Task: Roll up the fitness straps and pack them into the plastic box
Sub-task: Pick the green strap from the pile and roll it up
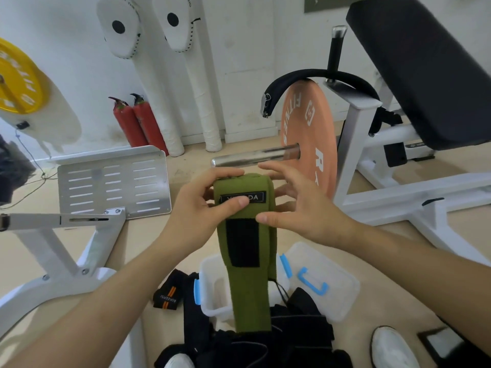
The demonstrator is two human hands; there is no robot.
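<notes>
I am rolling the green wrist strap (245, 251), held above the open plastic box (212, 301). My left hand (202, 208) is pinching its rolled top; my right hand (297, 208) is hovering, fingers spread. Next, I judge, winding up the hanging tail tightly.

One green strap (245, 235) is held up by two hands, left hand (204, 208) and right hand (300, 208). Directly below the strap: one clear plastic box (215, 290); just right of the strap's lower end, one lid (318, 282). Left of the box: one black strap with orange stripes (168, 294). Beyond the strap: two red fire extinguishers (140, 123), two white pads (148, 27), one orange plate (309, 134), one yellow plate (18, 78).
</notes>
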